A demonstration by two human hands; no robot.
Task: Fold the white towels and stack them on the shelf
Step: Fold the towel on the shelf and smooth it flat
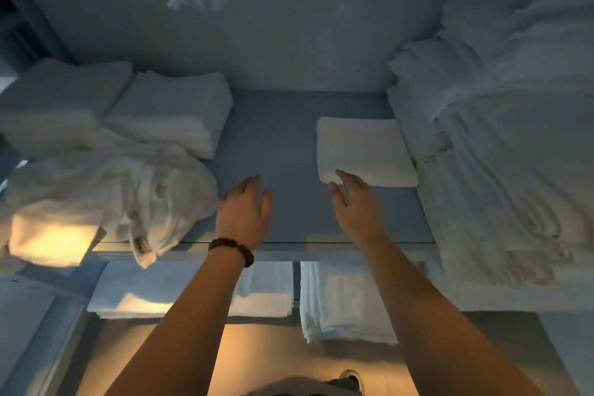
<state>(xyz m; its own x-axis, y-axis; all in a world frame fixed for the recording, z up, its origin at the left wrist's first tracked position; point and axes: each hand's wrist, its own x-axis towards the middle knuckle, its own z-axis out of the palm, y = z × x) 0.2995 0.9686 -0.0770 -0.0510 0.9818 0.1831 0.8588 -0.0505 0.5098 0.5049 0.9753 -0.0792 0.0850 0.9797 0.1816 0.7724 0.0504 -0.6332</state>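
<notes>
**Two open hands, one folded towel on the shelf**

Two hands reach over the shelf, and neither grips anything. Our right hand is loosely spread with straight fingers. Its fingertips meet the near left corner of the folded white towel; we cannot tell whether they press on it or only brush it. Our left hand hovers flat and relaxed over bare board, well apart from that towel, with a wooden bead bracelet on its wrist.

The folded white towel lies flat on the grey shelf, right of the middle. Its right edge is just beside a tall rumpled pile of white linen that fills the shelf's right end.

On the left, a crumpled white towel sits at the front edge near our left hand, with one corner hanging over the lip. Behind it two stacks of folded towels stand side by side: the inner stack and the far-left stack.

One level down lie a low folded pile and, to its right, a thicker towel stack. A shoe tip shows at the bottom edge of the view.
</notes>
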